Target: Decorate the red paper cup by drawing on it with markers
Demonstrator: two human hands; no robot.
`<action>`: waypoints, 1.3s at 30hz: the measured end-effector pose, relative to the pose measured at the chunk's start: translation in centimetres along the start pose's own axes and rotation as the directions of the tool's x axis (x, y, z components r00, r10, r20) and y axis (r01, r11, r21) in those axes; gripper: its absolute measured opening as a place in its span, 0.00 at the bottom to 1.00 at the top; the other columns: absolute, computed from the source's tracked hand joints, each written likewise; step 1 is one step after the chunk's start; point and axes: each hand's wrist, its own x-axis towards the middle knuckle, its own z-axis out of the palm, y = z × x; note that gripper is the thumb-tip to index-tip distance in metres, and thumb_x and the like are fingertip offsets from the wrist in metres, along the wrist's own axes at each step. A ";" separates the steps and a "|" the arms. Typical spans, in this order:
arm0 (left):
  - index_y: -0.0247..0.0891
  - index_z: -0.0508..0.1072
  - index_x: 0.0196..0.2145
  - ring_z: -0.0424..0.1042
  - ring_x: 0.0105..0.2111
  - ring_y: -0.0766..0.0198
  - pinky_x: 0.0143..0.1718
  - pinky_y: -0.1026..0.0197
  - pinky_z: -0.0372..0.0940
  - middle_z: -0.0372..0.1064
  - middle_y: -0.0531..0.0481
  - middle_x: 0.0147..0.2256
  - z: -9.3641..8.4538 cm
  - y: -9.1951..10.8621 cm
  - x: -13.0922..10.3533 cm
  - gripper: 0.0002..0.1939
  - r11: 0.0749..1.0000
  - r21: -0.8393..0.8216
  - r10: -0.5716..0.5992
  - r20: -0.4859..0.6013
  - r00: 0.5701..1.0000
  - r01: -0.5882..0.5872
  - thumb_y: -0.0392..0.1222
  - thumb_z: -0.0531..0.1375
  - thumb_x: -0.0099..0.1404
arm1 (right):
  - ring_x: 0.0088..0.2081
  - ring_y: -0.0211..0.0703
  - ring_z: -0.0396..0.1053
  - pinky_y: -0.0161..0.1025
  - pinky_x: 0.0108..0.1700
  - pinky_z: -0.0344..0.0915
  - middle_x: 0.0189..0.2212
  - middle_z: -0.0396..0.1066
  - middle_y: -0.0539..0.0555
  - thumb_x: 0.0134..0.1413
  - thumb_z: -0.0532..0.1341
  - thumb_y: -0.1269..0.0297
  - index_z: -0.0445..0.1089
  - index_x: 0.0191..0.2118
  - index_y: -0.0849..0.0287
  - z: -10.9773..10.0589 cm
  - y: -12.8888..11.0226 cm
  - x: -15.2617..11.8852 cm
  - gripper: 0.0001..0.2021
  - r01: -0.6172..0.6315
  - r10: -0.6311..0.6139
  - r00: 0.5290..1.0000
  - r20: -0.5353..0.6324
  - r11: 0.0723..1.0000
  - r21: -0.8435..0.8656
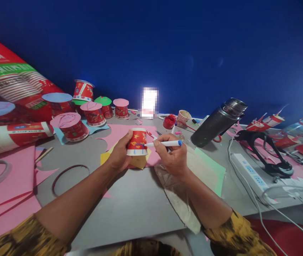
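My left hand [121,152] is wrapped round the side of a red paper cup [138,139], which is turned upside down with its white rim at the bottom. Yellow stars and blue pen marks show on the cup's wall. Between the fingers of my right hand [173,155] is a white marker [169,143] with a blue end. Its tip points left and meets or nearly meets the cup's side. Yellow paper [140,160] and pink paper [114,132] lie beneath the cup. A pale cloth [174,195] rests under my right forearm.
Several upturned red cups with coloured paper tops [70,127] stand at the left, near a stack of cups [15,137] lying sideways. A dark flask [216,122] leans at the right. Beyond it are a power strip [251,172], cables and a black strap frame [265,153].
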 end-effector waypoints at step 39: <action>0.35 0.76 0.45 0.82 0.26 0.58 0.32 0.56 0.80 0.81 0.46 0.30 -0.3 1.8 -0.4 0.17 0.999 0.048 0.025 -0.162 0.986 -0.017 0.52 0.56 0.78 | 0.35 0.42 0.78 0.40 0.41 0.75 0.41 0.85 0.56 0.59 0.67 0.55 0.81 0.47 0.59 -0.2 4.0 1.6 0.15 -0.452 0.427 0.877 0.220 0.888 0.082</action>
